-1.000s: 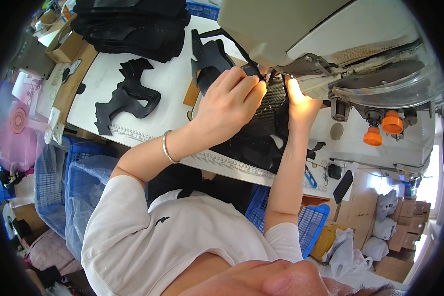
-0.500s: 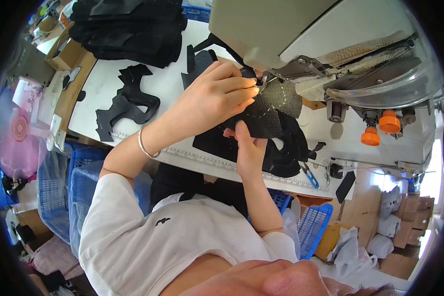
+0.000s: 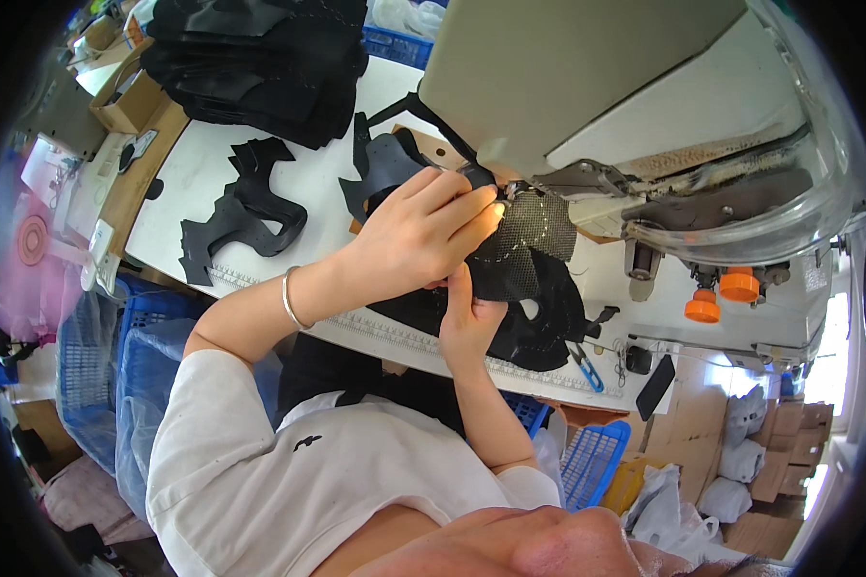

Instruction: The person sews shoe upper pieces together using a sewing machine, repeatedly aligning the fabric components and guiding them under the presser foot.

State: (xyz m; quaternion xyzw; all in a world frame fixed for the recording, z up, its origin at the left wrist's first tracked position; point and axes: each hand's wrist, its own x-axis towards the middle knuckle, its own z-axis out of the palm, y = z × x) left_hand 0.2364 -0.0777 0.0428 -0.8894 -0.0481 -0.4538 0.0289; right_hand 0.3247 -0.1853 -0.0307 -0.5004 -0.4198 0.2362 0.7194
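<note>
Right hand (image 3: 471, 327), earlier at machine (image 3: 568, 77), now below left hand (image 3: 421, 231); both hands' fingers (image 3: 473, 207) pinch black mesh piece (image 3: 541, 238).

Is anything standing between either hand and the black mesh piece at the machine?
Nothing visible does. The left hand is at the left edge of the black mesh piece, the right hand at its near left side; exact fingertip contact is partly hidden.
</note>
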